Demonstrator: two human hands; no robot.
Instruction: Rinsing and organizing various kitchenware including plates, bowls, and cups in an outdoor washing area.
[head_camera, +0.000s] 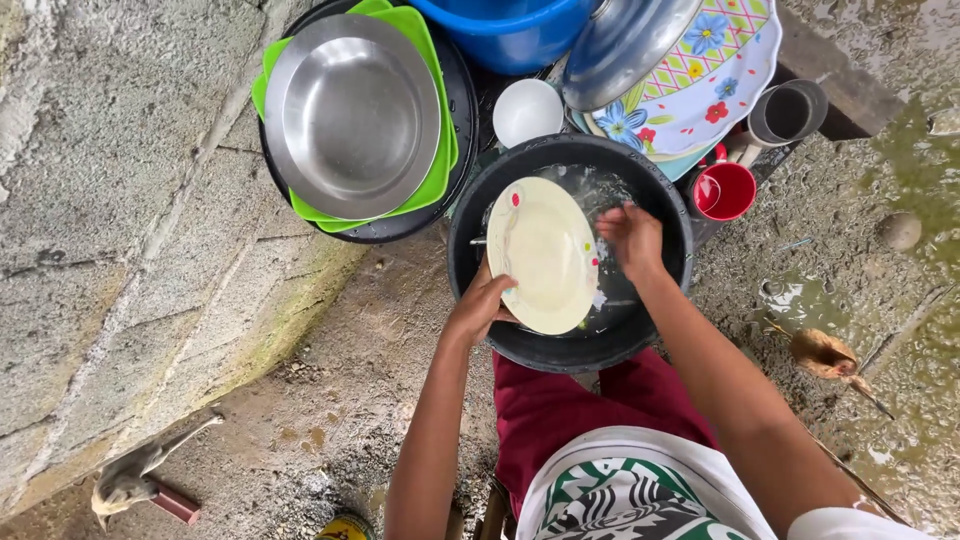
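A: Plate (543, 254) — cream, dotted rim, held tilted over the black basin (470, 215) of soapy water, between both hands.

B: Handling?

A: Stiff, likely wet and slippery, breakable if dropped — best gripped at the rim.

B: Hands?

A: Left hand (480, 305) curled closed on the near rim, thumb over the face. Right hand (632, 238) loosely closed at the far edge, touching it — whether it holds a cloth, cannot tell.

blue tub (505, 35) cropped, basin (570, 345) contents perhaps suds
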